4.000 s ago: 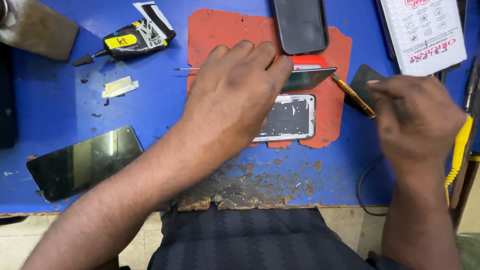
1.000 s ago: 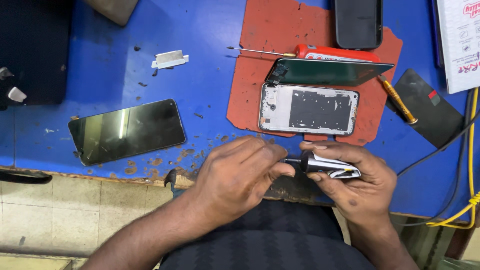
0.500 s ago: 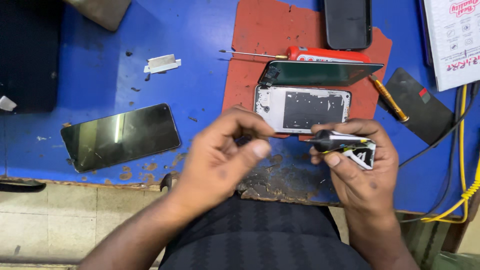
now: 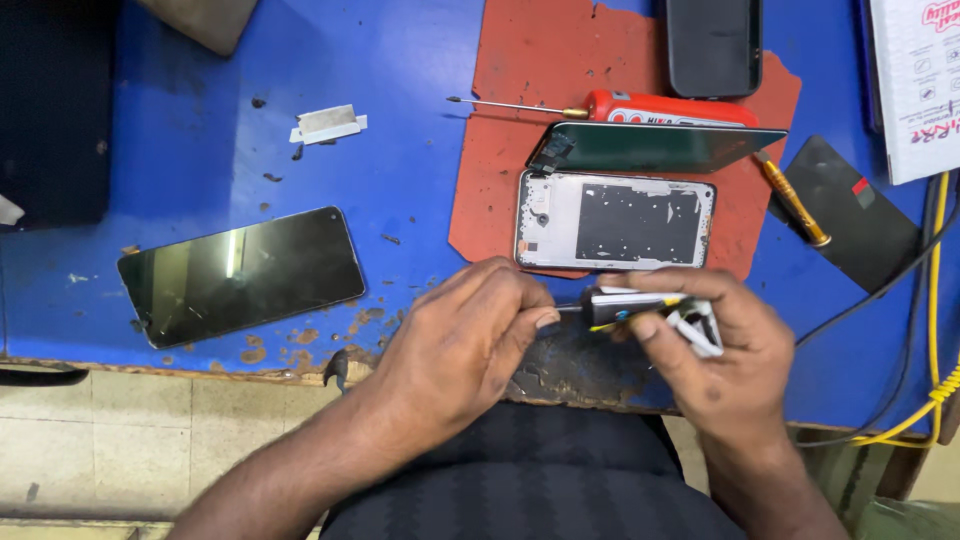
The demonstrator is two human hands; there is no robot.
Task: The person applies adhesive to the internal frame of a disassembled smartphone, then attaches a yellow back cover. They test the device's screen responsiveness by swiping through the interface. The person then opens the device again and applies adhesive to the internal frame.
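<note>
Both hands have drawn closer together at the near edge of the blue bench (image 4: 400, 200) than half a second ago; the right hand (image 4: 715, 345) has its grip pinched on a small black and white tube (image 4: 640, 305), now held level rather than tilted; the left hand (image 4: 465, 340) has its grip pressed on the tube's thin tip, where before its fingers stood apart from it; that suggests work on the nozzle itself. The open phone frame (image 4: 615, 220) lies untouched on the red mat (image 4: 500, 200), just beyond the hands; a loose screen (image 4: 240, 275) rests to the left.
</note>
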